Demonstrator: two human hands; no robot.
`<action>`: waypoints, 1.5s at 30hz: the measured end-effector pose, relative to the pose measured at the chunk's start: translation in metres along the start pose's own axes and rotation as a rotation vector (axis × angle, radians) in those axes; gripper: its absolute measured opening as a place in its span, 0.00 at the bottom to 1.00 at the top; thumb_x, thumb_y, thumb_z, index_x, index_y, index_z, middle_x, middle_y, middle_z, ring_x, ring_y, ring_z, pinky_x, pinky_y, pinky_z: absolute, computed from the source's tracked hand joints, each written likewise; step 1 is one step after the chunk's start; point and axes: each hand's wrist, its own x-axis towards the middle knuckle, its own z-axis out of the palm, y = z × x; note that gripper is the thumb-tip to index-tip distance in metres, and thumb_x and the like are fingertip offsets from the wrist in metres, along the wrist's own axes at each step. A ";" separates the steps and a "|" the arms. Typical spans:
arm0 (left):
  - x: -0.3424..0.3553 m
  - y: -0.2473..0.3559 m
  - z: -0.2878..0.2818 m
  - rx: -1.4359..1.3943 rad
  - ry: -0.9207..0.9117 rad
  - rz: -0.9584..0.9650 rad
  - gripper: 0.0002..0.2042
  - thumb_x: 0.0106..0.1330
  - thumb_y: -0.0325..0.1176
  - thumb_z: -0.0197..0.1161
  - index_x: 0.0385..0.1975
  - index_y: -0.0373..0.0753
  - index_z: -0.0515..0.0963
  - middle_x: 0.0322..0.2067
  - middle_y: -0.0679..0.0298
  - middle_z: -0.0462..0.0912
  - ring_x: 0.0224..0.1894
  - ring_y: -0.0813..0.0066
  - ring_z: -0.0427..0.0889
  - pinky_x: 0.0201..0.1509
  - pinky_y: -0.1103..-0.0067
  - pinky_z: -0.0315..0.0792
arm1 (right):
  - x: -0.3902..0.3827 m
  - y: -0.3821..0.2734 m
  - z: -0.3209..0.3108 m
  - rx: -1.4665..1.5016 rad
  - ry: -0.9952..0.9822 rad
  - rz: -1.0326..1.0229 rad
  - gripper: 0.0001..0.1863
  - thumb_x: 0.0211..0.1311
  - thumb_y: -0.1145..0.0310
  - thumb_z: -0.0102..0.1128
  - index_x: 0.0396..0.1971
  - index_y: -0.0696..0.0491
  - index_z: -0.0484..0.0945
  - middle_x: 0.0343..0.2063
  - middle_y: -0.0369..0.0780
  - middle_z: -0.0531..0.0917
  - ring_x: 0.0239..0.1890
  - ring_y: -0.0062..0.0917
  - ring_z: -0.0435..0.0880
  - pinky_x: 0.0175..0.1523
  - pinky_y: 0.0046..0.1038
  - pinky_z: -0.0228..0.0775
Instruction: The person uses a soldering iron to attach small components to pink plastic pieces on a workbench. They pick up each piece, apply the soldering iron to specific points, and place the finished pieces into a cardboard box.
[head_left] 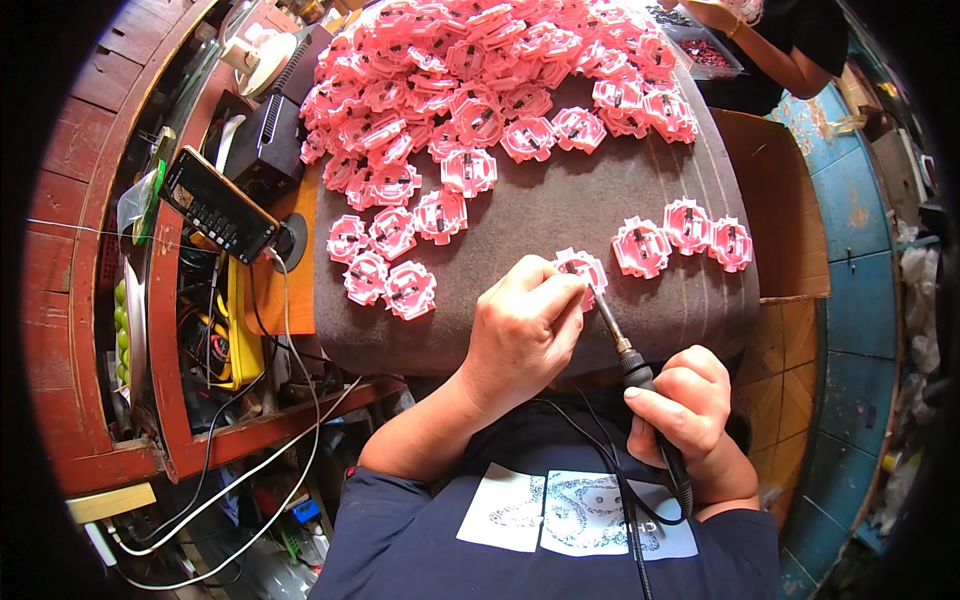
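My right hand is wrapped around the dark handle of a soldering iron. The iron's metal tip slants up and left to a pink plastic part lying on the dark work surface. My left hand is closed in a pinch right at that part, covering its near left edge. What is between those fingertips, if anything, is hidden. Right of the hands lie 3 similar pink parts, each with a small dark piece inside. Several more pink parts sit to the left.
A large heap of pink parts covers the far side of the brown-grey surface. To the left stand a propped phone with a white cable and a black box. Another person's arm is at the far right, beside a tray and cardboard box.
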 end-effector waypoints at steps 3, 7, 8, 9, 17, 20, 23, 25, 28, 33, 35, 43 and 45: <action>0.000 0.000 0.000 0.003 0.006 0.005 0.07 0.62 0.19 0.72 0.39 0.36 0.88 0.33 0.59 0.83 0.26 0.70 0.84 0.31 0.75 0.77 | 0.001 0.000 -0.001 -0.006 -0.014 -0.009 0.13 0.53 0.70 0.71 0.41 0.53 0.87 0.20 0.33 0.74 0.19 0.27 0.71 0.26 0.30 0.59; 0.001 0.000 0.001 0.001 0.016 0.020 0.07 0.62 0.19 0.72 0.39 0.35 0.88 0.33 0.59 0.83 0.26 0.70 0.83 0.31 0.75 0.77 | -0.002 -0.002 0.000 -0.039 0.020 0.008 0.12 0.55 0.70 0.70 0.40 0.53 0.87 0.21 0.34 0.75 0.20 0.28 0.73 0.26 0.31 0.62; 0.001 0.000 0.000 0.001 0.014 0.019 0.07 0.62 0.19 0.72 0.39 0.35 0.88 0.33 0.59 0.83 0.26 0.70 0.83 0.31 0.75 0.77 | 0.000 -0.004 -0.003 -0.029 0.032 0.029 0.11 0.56 0.71 0.70 0.41 0.53 0.86 0.22 0.34 0.76 0.21 0.28 0.74 0.27 0.31 0.64; 0.001 -0.001 0.000 -0.001 0.012 0.019 0.07 0.62 0.19 0.72 0.39 0.35 0.87 0.33 0.59 0.82 0.26 0.70 0.83 0.31 0.75 0.77 | 0.002 -0.006 -0.006 -0.019 0.044 0.051 0.11 0.56 0.71 0.70 0.41 0.53 0.86 0.23 0.35 0.77 0.22 0.29 0.75 0.27 0.32 0.66; 0.000 0.001 -0.001 0.006 0.000 0.006 0.07 0.62 0.19 0.72 0.38 0.35 0.87 0.33 0.59 0.82 0.26 0.70 0.83 0.30 0.76 0.77 | -0.001 0.001 0.002 -0.072 0.182 0.140 0.19 0.66 0.79 0.70 0.57 0.54 0.82 0.36 0.43 0.82 0.34 0.36 0.81 0.40 0.35 0.77; 0.000 0.000 0.000 0.000 0.003 0.004 0.07 0.62 0.19 0.72 0.38 0.36 0.87 0.33 0.59 0.82 0.26 0.70 0.83 0.30 0.76 0.77 | -0.002 0.006 0.009 0.027 0.208 0.132 0.19 0.67 0.81 0.69 0.57 0.56 0.82 0.34 0.42 0.85 0.32 0.35 0.83 0.39 0.35 0.78; 0.000 -0.001 0.000 -0.002 0.016 0.017 0.07 0.62 0.19 0.73 0.39 0.36 0.87 0.33 0.59 0.82 0.26 0.70 0.83 0.30 0.75 0.77 | -0.004 0.011 0.016 0.017 0.160 0.143 0.19 0.67 0.82 0.69 0.57 0.58 0.82 0.30 0.40 0.85 0.28 0.32 0.83 0.36 0.34 0.79; 0.000 -0.001 0.001 -0.003 0.015 0.020 0.07 0.62 0.20 0.73 0.39 0.36 0.87 0.33 0.59 0.82 0.26 0.70 0.83 0.30 0.75 0.77 | 0.003 0.017 0.022 -0.012 0.154 0.092 0.21 0.64 0.84 0.69 0.57 0.59 0.80 0.28 0.38 0.85 0.26 0.30 0.84 0.36 0.33 0.79; 0.000 0.000 0.001 -0.008 0.013 0.014 0.07 0.63 0.20 0.73 0.39 0.36 0.88 0.33 0.59 0.82 0.26 0.70 0.83 0.30 0.75 0.77 | 0.011 0.024 0.035 -0.011 0.184 0.077 0.22 0.62 0.84 0.69 0.56 0.59 0.78 0.36 0.46 0.87 0.32 0.39 0.87 0.42 0.38 0.81; 0.001 -0.001 0.002 -0.032 0.021 0.015 0.07 0.63 0.20 0.73 0.40 0.36 0.88 0.33 0.59 0.83 0.26 0.70 0.83 0.30 0.75 0.77 | 0.017 0.024 0.049 -0.027 0.122 0.203 0.32 0.55 0.81 0.74 0.61 0.57 0.73 0.50 0.55 0.85 0.44 0.51 0.87 0.47 0.46 0.82; 0.000 0.000 0.000 -0.027 0.023 0.015 0.08 0.63 0.20 0.73 0.40 0.36 0.88 0.33 0.59 0.83 0.26 0.70 0.84 0.29 0.75 0.77 | 0.019 0.025 0.053 -0.041 0.094 0.240 0.34 0.53 0.80 0.76 0.61 0.57 0.73 0.51 0.55 0.85 0.45 0.51 0.87 0.48 0.46 0.82; 0.000 -0.002 0.000 -0.017 0.005 0.013 0.08 0.64 0.20 0.73 0.41 0.35 0.88 0.34 0.57 0.83 0.27 0.69 0.85 0.30 0.75 0.78 | 0.032 0.029 0.050 -0.095 0.013 0.237 0.36 0.53 0.75 0.76 0.64 0.58 0.73 0.53 0.52 0.85 0.39 0.48 0.83 0.44 0.45 0.77; 0.000 -0.002 0.001 -0.019 0.005 0.015 0.08 0.64 0.20 0.73 0.41 0.35 0.88 0.34 0.57 0.83 0.27 0.68 0.85 0.30 0.75 0.78 | 0.032 0.029 0.051 -0.095 0.019 0.234 0.36 0.54 0.74 0.76 0.64 0.58 0.73 0.53 0.51 0.85 0.39 0.48 0.82 0.44 0.44 0.76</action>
